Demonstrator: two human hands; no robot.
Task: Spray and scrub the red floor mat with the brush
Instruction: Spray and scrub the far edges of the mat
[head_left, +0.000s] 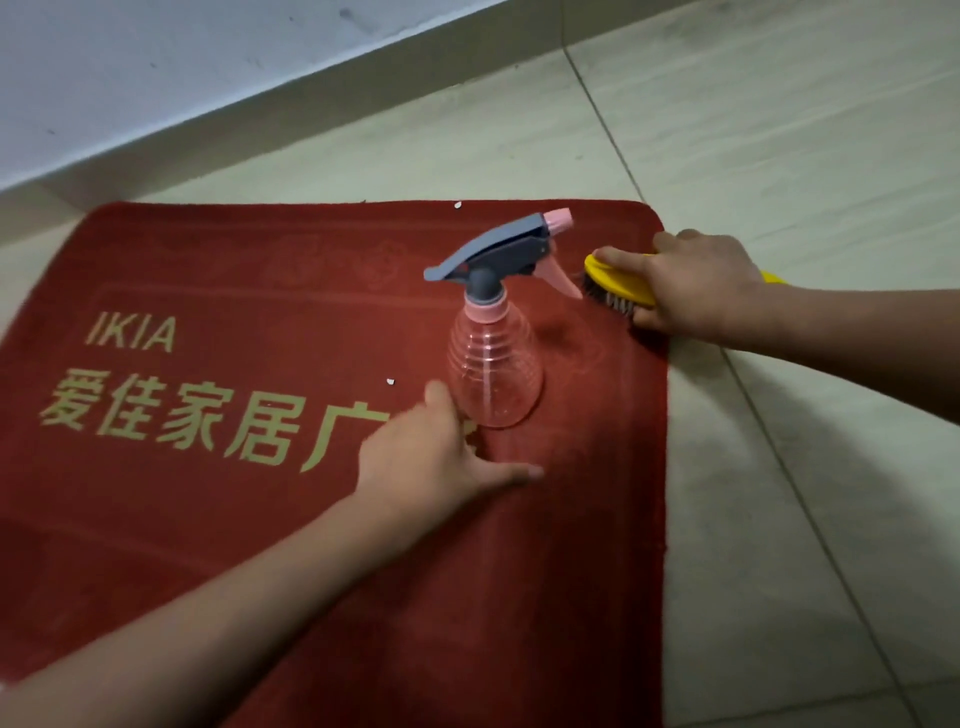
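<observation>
The red floor mat (218, 519) with gold lettering lies on the tiled floor. A clear spray bottle (493, 364) with a grey and pink trigger head stands upright on the mat's right part. My left hand (441, 457) lies on the mat just in front of the bottle's base, fingers spread, thumb and forefinger on either side of the base without gripping it. My right hand (696, 280) grips the yellow brush (618, 283) at the mat's far right corner, dark bristles down on the mat.
Pale floor tiles (779, 467) stretch to the right of and beyond the mat. A white wall (156, 67) with a baseboard runs along the far side. Two small white specks (390, 382) lie on the mat.
</observation>
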